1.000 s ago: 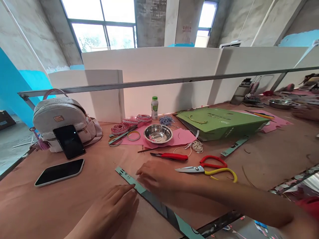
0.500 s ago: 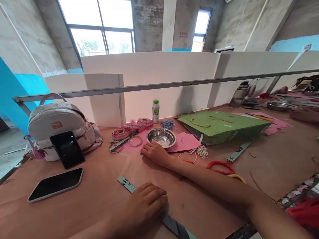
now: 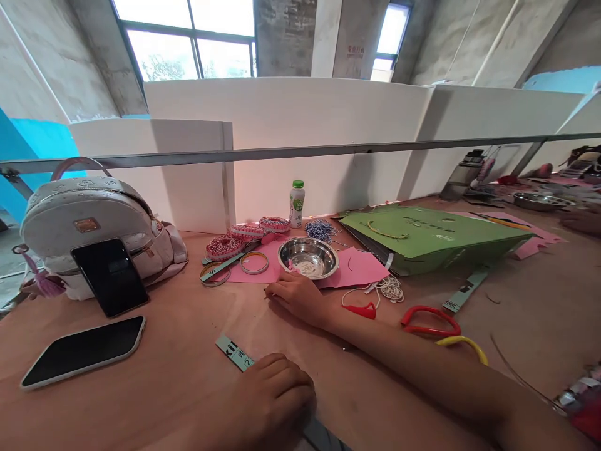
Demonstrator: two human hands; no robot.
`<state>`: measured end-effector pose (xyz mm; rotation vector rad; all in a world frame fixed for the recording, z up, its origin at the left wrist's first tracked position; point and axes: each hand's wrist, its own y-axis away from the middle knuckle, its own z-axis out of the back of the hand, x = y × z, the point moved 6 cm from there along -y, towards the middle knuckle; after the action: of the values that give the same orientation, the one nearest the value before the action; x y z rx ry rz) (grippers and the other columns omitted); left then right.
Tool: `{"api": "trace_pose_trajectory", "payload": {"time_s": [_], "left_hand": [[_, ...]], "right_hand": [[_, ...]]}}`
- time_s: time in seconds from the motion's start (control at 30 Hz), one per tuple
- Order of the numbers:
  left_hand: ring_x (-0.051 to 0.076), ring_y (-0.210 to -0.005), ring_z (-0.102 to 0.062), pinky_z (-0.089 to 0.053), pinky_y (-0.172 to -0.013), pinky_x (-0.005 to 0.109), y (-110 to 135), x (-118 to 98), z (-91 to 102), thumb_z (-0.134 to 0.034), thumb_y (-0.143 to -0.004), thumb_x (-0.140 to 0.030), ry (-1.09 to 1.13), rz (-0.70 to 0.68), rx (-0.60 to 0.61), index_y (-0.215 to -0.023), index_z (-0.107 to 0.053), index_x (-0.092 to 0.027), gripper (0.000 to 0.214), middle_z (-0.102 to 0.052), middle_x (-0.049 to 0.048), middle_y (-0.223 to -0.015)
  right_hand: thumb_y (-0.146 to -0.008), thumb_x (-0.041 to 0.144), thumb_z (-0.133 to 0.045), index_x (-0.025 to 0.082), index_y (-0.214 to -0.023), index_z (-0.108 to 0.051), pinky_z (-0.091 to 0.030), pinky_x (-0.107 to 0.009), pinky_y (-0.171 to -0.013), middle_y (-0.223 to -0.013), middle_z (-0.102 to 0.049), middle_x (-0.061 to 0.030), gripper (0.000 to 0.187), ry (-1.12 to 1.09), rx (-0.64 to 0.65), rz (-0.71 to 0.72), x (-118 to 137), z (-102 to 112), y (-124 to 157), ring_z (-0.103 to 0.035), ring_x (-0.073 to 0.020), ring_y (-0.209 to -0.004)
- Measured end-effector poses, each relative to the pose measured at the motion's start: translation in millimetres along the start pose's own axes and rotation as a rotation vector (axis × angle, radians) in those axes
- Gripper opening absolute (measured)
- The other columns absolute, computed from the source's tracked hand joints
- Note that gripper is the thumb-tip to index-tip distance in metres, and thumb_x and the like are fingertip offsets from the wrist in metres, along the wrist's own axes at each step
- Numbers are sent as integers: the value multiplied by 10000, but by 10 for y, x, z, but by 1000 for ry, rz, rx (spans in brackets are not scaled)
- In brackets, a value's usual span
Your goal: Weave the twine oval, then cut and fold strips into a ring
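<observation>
My left hand (image 3: 277, 394) lies near the table's front edge with its fingers curled, pressing down on a teal printed paper strip (image 3: 235, 352). My right arm reaches across the table. My right hand (image 3: 297, 295) rests just in front of a steel bowl (image 3: 328, 250), fingers closed in a pinch. A thin dark stick tip (image 3: 265, 296) pokes out to its left. The bowl stands on pink paper (image 3: 361, 266). The handle of a red cutter (image 3: 361, 310) and red-and-yellow scissors (image 3: 429, 319) lie beside my right forearm, partly hidden by it.
A white backpack (image 3: 79, 213) with a phone (image 3: 110, 275) leaning on it stands at left; another phone (image 3: 82, 351) lies flat. Rings (image 3: 253, 262), red-white rolls (image 3: 220, 246), a bottle (image 3: 296, 203), cords (image 3: 389, 288) and a green bag (image 3: 422, 238) lie behind. Another person's hand (image 3: 582, 219) is far right.
My right hand left the strip and went forward to the thin stick in front of the bowl. My left hand slid right along the strip and curled its fingers on it.
</observation>
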<state>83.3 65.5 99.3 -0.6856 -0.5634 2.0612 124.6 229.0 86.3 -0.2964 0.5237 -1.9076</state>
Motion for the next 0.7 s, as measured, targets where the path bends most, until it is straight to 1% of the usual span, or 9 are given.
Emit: {"api": "trace_pose_trajectory", "payload": {"time_s": [0.2, 0.33, 0.5, 0.7], "left_hand": [[161, -810, -675, -541, -776, 282, 21, 16, 6, -528, -860, -40, 28, 18, 0, -974, -629, -170, 201, -739, 56, -916], [177, -872, -676, -540, -812, 298, 44, 26, 4, -517, -873, -55, 41, 7, 65, -1022, -629, -164, 216, -737, 74, -975], [169, -833, -678, -537, -783, 289, 40, 13, 31, -510, -872, -54, 31, 4, 19, -1031, -624, -171, 228, -735, 61, -924], [180, -816, -680, -529, -766, 290, 31, 3, -9, -515, -859, -29, 40, -8, 5, -989, -613, -167, 214, -739, 69, -929]], "right_hand": [[-986, 203, -577, 185, -993, -705, -427, -261, -728, -843, -678, -42, 130, -28, -15, 5, 37, 13, 10, -623, -161, -792], [-987, 206, -574, 176, -1032, -693, -439, -273, -752, -877, -694, -48, 131, -39, -30, 12, 43, 2, 6, -635, -171, -823], [-970, 196, -597, 183, -1007, -695, -437, -268, -720, -860, -687, -39, 106, -50, -43, 23, 39, -15, 11, -635, -163, -778], [-954, 186, -607, 184, -1021, -661, -447, -282, -746, -907, -707, -29, 86, -66, -44, 60, 49, -29, 21, -647, -171, -834]]}}
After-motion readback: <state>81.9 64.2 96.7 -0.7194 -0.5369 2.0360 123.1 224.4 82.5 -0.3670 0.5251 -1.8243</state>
